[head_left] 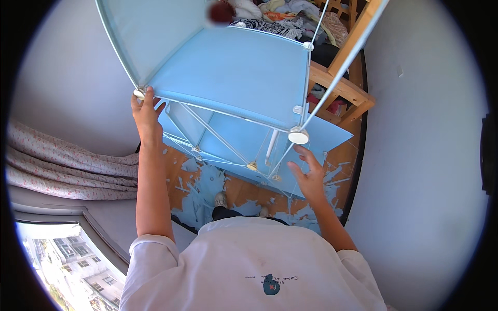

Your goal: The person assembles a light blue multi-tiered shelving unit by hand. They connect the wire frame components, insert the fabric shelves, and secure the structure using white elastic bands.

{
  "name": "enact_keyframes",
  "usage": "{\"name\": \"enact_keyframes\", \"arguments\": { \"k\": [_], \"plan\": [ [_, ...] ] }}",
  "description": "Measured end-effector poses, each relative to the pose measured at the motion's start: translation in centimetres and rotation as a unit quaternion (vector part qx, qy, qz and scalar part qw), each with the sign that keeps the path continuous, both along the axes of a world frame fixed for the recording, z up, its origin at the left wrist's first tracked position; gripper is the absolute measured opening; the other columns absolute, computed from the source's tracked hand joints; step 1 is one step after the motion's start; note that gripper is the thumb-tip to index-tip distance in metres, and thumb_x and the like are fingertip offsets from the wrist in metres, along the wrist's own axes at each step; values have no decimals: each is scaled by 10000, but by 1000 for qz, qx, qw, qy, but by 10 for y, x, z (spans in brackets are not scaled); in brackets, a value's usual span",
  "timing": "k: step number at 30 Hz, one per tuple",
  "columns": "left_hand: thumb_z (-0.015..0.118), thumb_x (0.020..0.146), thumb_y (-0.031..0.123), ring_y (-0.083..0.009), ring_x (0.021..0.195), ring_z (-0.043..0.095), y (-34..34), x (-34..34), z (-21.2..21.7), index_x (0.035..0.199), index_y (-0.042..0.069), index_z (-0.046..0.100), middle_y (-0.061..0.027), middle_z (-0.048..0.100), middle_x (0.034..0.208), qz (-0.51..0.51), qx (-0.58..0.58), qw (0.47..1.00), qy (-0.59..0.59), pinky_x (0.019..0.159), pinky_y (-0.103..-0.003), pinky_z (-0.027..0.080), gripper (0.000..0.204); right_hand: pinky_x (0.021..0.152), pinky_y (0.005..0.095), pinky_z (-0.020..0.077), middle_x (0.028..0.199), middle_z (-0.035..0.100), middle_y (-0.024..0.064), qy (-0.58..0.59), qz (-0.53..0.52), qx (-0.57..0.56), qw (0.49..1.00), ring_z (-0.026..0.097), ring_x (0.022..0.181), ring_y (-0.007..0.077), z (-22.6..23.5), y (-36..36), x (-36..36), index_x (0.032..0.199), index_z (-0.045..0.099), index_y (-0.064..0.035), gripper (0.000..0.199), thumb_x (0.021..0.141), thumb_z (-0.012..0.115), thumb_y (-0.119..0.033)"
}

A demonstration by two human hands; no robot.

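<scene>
Standing between the hands (148, 118): blue rack (233, 72)

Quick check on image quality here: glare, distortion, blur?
Head view: glare washes out much of the window at lower left. Head view: wide fisheye, black corners, the frame's left pole bowed. Head view: a dark reddish patch at the top is blurred; left hand and right hand look fairly sharp.

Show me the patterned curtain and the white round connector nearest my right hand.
Patterned curtain (78, 168): head view, middle of its folds.
White round connector (299, 138): head view, its flat face.
</scene>
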State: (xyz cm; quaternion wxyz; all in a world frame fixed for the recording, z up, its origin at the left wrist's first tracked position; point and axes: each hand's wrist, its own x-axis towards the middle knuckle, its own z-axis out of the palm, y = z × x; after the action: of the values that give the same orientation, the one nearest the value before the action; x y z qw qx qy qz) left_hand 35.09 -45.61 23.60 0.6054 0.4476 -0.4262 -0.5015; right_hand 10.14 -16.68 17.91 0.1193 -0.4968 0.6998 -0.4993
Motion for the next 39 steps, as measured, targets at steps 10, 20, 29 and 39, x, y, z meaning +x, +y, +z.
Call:
{"name": "enact_keyframes", "arguments": {
  "k": [10,20,29,39],
  "plan": [
    [540,877,231,-210,970,543,-4,-2,3,1272,82,355,-73,497,1111,-7,36,998,-45,732,-345,488,461,586,368,457,724,593,176,-59,119,113,985,590,653,311,-102,-21,2,1107,546,-56,292,868,552,-222],
    [592,842,198,-249,1012,521,8,-25,15,1370,14,194,-140,473,1178,93,85,989,-71,707,-379,455,687,511,421,434,615,569,160,-34,79,112,990,569,557,327,-131,-13,13,1003,571,-63,184,869,530,-183],
    [505,850,83,-227,1023,505,-2,-31,-7,1359,-35,217,-167,454,1215,96,-17,979,-180,829,-313,426,596,486,415,425,603,566,149,-26,89,94,991,561,544,331,-121,-2,23,910,594,-85,130,857,550,-195],
    [466,790,124,-160,775,510,-9,-35,-16,1354,-11,278,-115,521,1040,177,-41,969,-167,637,-290,418,609,504,426,425,629,576,152,-8,125,89,988,563,560,334,-124,-7,17,870,579,-64,116,852,550,-174]
  ]
}}
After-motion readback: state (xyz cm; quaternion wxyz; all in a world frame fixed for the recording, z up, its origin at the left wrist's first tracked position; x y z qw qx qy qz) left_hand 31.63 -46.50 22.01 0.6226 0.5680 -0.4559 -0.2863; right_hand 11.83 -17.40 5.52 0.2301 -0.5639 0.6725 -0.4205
